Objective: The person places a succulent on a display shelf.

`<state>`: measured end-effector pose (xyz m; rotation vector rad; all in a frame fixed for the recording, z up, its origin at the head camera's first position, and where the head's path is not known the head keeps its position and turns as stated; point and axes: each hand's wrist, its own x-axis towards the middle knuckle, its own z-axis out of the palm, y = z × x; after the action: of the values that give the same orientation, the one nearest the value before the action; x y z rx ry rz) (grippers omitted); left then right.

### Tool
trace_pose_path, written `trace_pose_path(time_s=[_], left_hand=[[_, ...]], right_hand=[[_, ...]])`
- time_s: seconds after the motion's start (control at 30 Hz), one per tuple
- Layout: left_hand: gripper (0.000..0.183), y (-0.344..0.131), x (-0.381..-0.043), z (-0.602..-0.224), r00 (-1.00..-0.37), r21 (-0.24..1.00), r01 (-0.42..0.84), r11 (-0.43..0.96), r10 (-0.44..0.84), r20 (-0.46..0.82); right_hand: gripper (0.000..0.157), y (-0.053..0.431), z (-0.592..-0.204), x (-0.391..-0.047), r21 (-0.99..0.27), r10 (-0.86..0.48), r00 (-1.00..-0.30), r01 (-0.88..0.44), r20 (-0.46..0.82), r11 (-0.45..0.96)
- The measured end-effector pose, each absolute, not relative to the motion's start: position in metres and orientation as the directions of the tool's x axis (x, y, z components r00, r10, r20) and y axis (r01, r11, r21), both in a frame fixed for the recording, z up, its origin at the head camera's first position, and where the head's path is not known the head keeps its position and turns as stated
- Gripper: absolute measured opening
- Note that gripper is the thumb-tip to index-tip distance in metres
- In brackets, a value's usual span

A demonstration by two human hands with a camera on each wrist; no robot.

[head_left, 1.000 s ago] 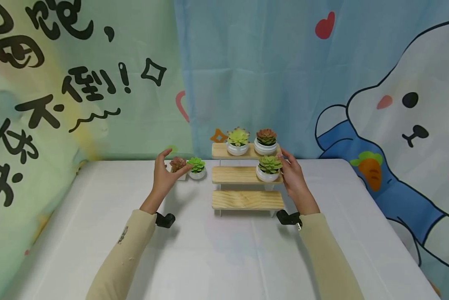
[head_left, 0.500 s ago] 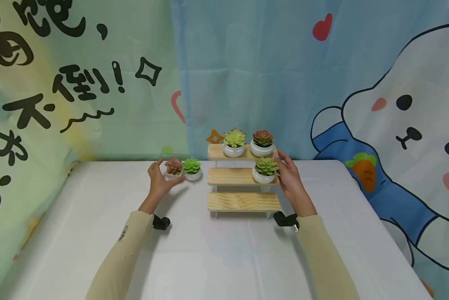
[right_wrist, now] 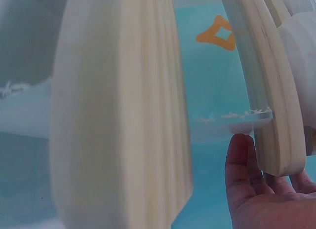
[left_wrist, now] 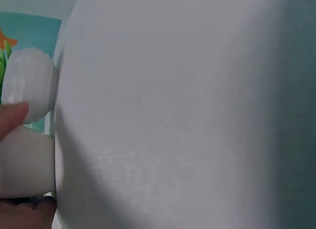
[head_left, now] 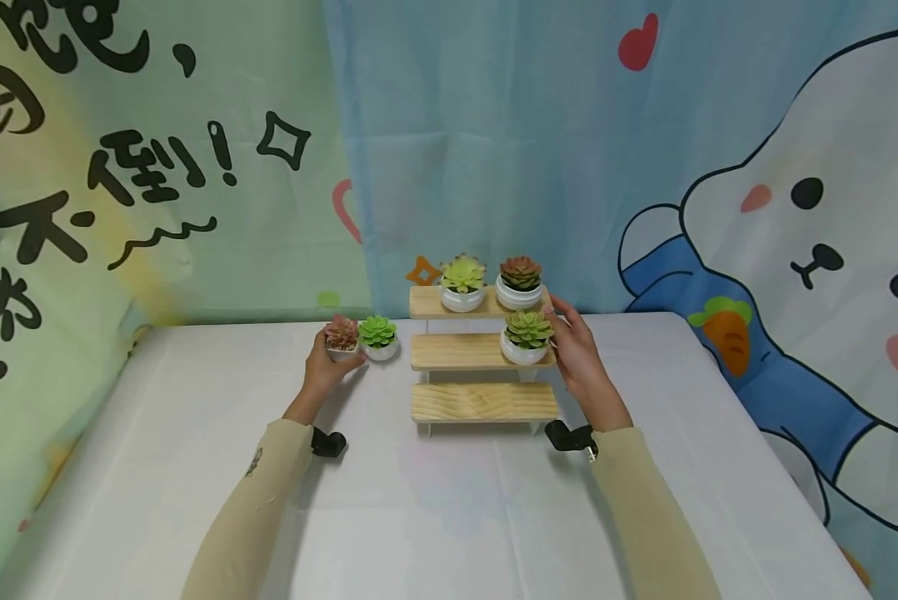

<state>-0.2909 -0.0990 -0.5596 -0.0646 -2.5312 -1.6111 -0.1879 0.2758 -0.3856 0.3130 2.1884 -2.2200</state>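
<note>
On the left of the table, my left hand (head_left: 325, 367) holds a small potted succulent (head_left: 341, 333) with reddish leaves, thumb on the near right and fingers on the left. In the left wrist view its white pot (left_wrist: 27, 162) sits between thumb and fingers, at table level. A bright green potted succulent (head_left: 377, 337) stands right beside it. My right hand (head_left: 582, 358) grips the right end of a three-tier wooden stand (head_left: 456, 352); in the right wrist view its fingers (right_wrist: 240, 162) reach under the board's end. By this hand, a green potted succulent (head_left: 526, 337) sits on the middle tier.
The top tier carries a yellow-green potted succulent (head_left: 462, 283) and a reddish-brown one (head_left: 520, 283). The lowest tier (head_left: 484, 403) is bare wood. A white cloth covers the table (head_left: 434, 517); a printed curtain (head_left: 479, 150) hangs right behind it.
My left hand has come down around the reddish succulent's pot, its thumb and fingers closing in from hovering over it. The right hand stays at the stand. The head view has shifted slightly.
</note>
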Motion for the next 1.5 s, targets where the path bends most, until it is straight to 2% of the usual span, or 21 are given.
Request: trace_pose_path(time_s=[0.07,0.23,0.33,0.63,0.8,1.5], left_hand=[[0.105,-0.1,-0.3,-0.57,-0.996,0.895,0.045,0.444,-0.049,0.074],[0.086,-0.088,-0.254,-0.488,-0.998,0.916,-0.055,0.398,0.004,-0.061],[0.08,-0.084,-0.237,-0.463,-0.997,0.918,-0.064,0.391,0.01,-0.073],[0.082,-0.087,-0.231,-0.463,-0.997,0.933,-0.069,0.353,0.011,-0.077],[0.082,-0.09,-0.229,-0.459,-0.997,0.924,-0.07,0.377,-0.004,-0.074],[0.076,-0.115,-0.217,-0.424,-0.998,0.917,-0.036,0.397,-0.056,-0.015]], right_hand=[[0.062,0.275,-0.385,-0.188,-0.989,0.131,-0.981,0.144,-0.146,-0.025],[0.062,0.276,-0.385,-0.189,-0.99,0.131,-0.982,0.135,-0.137,-0.029],[0.063,0.276,-0.385,-0.188,-0.99,0.129,-0.981,0.14,-0.142,-0.026],[0.063,0.274,-0.385,-0.187,-0.989,0.139,-0.98,0.141,-0.144,-0.031],[0.063,0.273,-0.385,-0.188,-0.989,0.138,-0.98,0.141,-0.145,-0.039],[0.066,0.273,-0.384,-0.188,-0.987,0.145,-0.976,0.158,-0.159,-0.018]])
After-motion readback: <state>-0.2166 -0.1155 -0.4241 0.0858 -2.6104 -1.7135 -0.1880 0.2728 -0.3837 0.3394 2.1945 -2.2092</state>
